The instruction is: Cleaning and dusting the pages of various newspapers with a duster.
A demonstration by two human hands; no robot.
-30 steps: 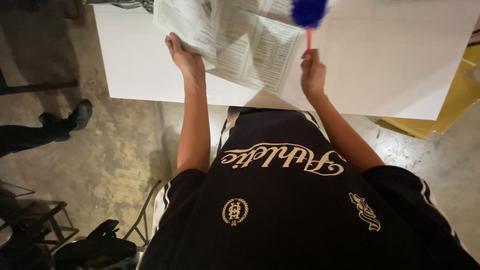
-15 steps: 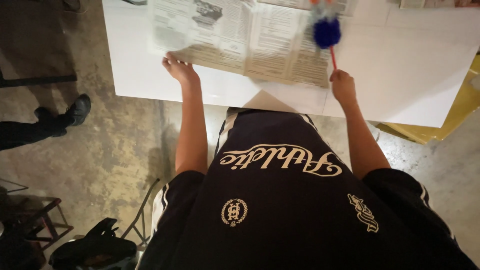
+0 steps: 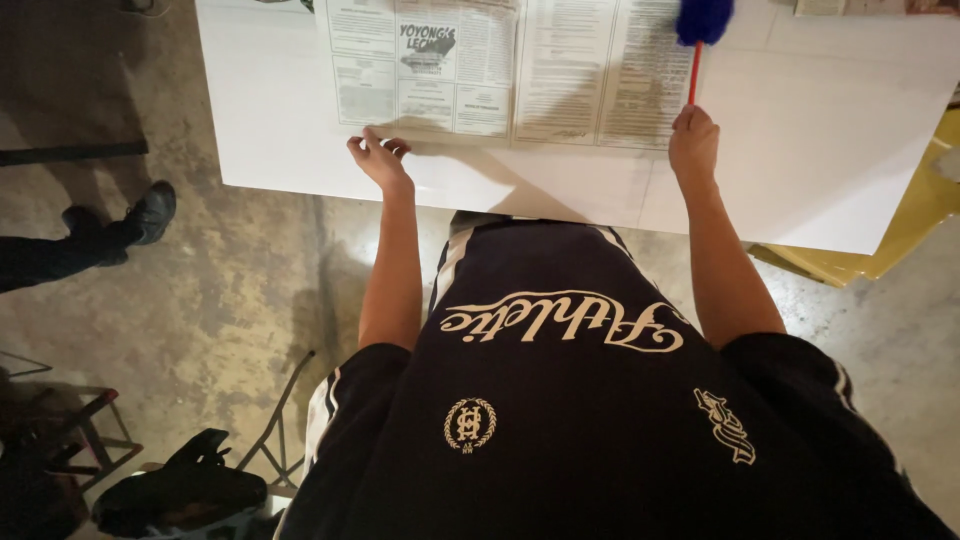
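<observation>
1. Newspaper (image 3: 500, 75) lies spread flat on the white table (image 3: 800, 170), its lower edge parallel to the table's near edge; a second ago we held it lifted and creased above the surface, so the sheet is now down and opened out.

2. Our left hand (image 3: 378, 158) sits at the paper's lower left corner, fingers curled and pinching or pressing the edge; we cannot tell which from this angle. Half a second ago it was a little further left, with the corner not yet squared.

3. Our right hand (image 3: 693, 145) is clenched around the thin red handle of a duster (image 3: 703, 22), whose fluffy blue head rests at the paper's upper right, partly cut off by the frame. The hand also rests at the sheet's lower right corner, just touching it.

4. Judging from the change, the laying-out of the sheet looks nearly finished: it now covers the middle of the table, with bare white board left on both sides and along the near edge.

5. Around us: a concrete floor (image 3: 230, 290), another person's dark shoe (image 3: 150, 212) at the left, well apart from the table, a black bag (image 3: 180, 495) by a metal frame at lower left, and a yellow board (image 3: 900, 240) beneath the table's right end.
</observation>
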